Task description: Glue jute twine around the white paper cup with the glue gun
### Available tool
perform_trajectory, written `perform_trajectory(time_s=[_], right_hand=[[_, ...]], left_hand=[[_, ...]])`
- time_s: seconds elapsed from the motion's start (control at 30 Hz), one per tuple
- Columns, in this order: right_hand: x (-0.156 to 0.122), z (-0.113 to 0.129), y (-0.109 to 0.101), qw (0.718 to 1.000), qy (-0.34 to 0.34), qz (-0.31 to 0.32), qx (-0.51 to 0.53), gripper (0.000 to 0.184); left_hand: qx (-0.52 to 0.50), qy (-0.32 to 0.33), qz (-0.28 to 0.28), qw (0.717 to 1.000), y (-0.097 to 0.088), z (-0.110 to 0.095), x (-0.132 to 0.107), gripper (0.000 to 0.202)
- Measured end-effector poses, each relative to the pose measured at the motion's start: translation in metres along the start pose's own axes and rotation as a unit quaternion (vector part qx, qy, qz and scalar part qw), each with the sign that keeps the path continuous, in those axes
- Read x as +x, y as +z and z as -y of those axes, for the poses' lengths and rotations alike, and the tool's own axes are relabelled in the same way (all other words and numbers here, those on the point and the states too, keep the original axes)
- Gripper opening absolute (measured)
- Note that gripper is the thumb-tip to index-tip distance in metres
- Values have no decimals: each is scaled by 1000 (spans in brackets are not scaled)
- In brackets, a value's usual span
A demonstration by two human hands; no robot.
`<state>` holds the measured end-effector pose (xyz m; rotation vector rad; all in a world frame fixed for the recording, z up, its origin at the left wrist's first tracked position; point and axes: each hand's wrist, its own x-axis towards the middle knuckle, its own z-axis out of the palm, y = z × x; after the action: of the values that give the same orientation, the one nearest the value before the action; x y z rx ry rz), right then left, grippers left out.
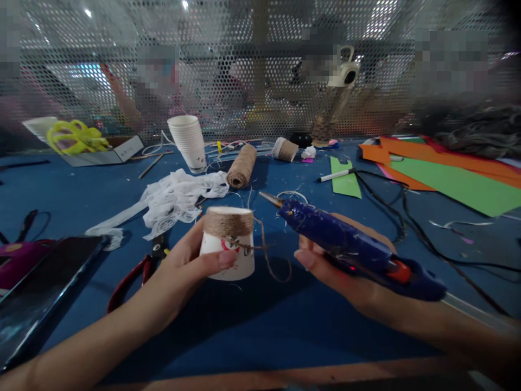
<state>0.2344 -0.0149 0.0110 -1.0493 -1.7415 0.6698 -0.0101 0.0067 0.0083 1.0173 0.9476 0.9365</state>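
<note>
My left hand (185,266) grips an upside-down white paper cup (228,258), its fingers wrapped round the side. Brown jute twine (228,221) is wound round the cup's upper part, and a loose strand hangs off to the right. My right hand (337,271) holds a blue hot glue gun (350,247), whose metal nozzle (269,199) points left and up, a little to the right of the cup's top. The gun's orange trigger shows near my palm.
On the blue table lie a spool of jute twine (242,165), a stack of white cups (188,141), white lace (177,198), red-handled pliers (134,277), a marker (336,175), green and orange paper (451,174), black cables and yellow scissors (75,137). A perforated metal screen (260,65) stands behind.
</note>
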Motion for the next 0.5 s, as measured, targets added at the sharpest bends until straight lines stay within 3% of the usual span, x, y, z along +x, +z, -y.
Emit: perform_trajectory(time_s=[0.17, 0.37, 0.5], right_hand=[[-5, -9, 7, 993, -13, -2, 114, 22], [1, -3, 7, 996, 49, 44, 58, 16], [5, -9, 13, 982, 61, 63, 166, 18]], left_hand=[[48, -8, 19, 999, 0, 3, 0, 49], [21, -13, 20, 999, 6, -1, -5, 57], [-13, -22, 7, 1000, 11, -3, -6, 55]])
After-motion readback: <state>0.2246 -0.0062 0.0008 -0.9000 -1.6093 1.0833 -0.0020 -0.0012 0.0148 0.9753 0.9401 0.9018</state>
